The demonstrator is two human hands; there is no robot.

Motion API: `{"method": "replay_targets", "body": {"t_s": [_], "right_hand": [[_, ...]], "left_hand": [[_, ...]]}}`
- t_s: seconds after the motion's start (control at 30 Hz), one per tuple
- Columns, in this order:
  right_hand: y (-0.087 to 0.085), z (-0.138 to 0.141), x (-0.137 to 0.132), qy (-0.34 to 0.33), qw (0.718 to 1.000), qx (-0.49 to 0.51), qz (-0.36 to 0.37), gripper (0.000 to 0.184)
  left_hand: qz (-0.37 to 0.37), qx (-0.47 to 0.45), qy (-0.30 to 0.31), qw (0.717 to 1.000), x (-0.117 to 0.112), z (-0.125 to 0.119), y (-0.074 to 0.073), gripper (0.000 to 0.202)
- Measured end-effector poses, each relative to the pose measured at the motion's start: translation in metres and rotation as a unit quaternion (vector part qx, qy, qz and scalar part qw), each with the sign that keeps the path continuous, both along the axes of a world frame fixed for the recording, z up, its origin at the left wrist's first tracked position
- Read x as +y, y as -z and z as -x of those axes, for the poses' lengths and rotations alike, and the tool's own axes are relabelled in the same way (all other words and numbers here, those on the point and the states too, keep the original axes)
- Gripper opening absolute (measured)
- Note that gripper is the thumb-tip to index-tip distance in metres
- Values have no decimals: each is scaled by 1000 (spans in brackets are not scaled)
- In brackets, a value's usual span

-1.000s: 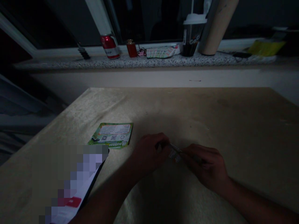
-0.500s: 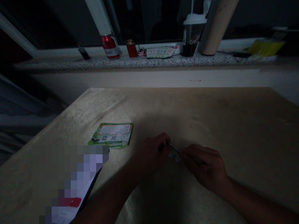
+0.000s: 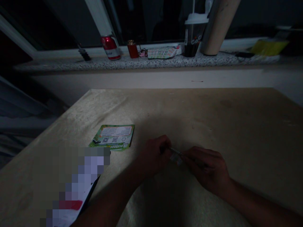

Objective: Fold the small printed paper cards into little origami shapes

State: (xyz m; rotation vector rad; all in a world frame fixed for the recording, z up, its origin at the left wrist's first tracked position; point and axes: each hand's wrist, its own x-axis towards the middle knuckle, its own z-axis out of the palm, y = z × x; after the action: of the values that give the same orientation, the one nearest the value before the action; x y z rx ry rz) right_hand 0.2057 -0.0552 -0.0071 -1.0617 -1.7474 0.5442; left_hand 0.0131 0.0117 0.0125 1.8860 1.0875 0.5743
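My left hand (image 3: 152,156) and my right hand (image 3: 205,168) rest close together on the beige table (image 3: 213,119), in shadow. Both are closed in a pinch on a small pale object (image 3: 176,156) held between them; it is too dim and small to name. A thin dark part of it sticks out toward my left fingers. A green printed card (image 3: 113,137) lies flat on the table to the left of my left hand, not touched.
A pixelated flat item (image 3: 75,189) lies at the near left. On the stone windowsill (image 3: 146,61) stand a red can (image 3: 110,47), a small red container (image 3: 132,49), a printed packet (image 3: 163,52), a lidded cup (image 3: 194,34), a cardboard tube (image 3: 217,28) and a yellow item (image 3: 268,47).
Both hands stay in place, pinching the small object; the fingers shift only slightly. The view has tilted a little.
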Motion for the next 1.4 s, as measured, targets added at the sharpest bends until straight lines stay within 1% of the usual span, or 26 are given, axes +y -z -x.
{"method": "replay_targets", "body": {"t_s": [0.1, 0.2, 0.33, 0.43, 0.57, 0.73, 0.83, 1.0, 1.1, 1.2, 1.3, 1.33, 1.4], "right_hand": [[-2, -1, 0, 14, 1000, -3, 6, 12], [-3, -2, 1, 38, 999, 3, 13, 10], [-4, -3, 2, 50, 999, 7, 19, 10], [-5, -4, 3, 69, 996, 19, 46, 11], [-6, -4, 5, 93, 992, 46, 75, 13], [-6, -1, 5, 89, 989, 69, 97, 15], [-6, 1, 4, 91, 987, 84, 101, 15], [-4, 0, 4, 105, 976, 147, 124, 11], [0, -1, 5, 121, 966, 185, 132, 9], [4, -1, 5, 110, 963, 190, 159, 9], [7, 2, 5, 72, 961, 183, 194, 7], [7, 2, 5, 59, 961, 179, 201, 13], [6, 3, 5, 40, 964, 159, 210, 32]], "left_hand": [[13, -14, -12, 1000, 1, 1, 1, 5], [28, -27, -7, 999, 2, 1, 0, 4], [32, -21, -7, 999, 4, 3, 1, 6], [56, -36, -16, 998, 5, 4, 2, 9], [85, -74, -5, 994, 3, 4, 2, 12], [76, -60, -38, 995, -1, 0, 0, 7], [77, -71, -53, 993, -1, 0, 0, 5], [74, -93, -49, 992, 0, -1, -1, 10], [108, -130, -58, 984, 0, -3, -2, 13], [140, -150, -75, 976, 0, -4, -1, 12], [121, -131, -86, 980, 1, -2, 0, 11], [108, -121, -86, 983, 2, -1, 0, 11], [79, -101, -82, 988, 4, 1, -2, 13]]}}
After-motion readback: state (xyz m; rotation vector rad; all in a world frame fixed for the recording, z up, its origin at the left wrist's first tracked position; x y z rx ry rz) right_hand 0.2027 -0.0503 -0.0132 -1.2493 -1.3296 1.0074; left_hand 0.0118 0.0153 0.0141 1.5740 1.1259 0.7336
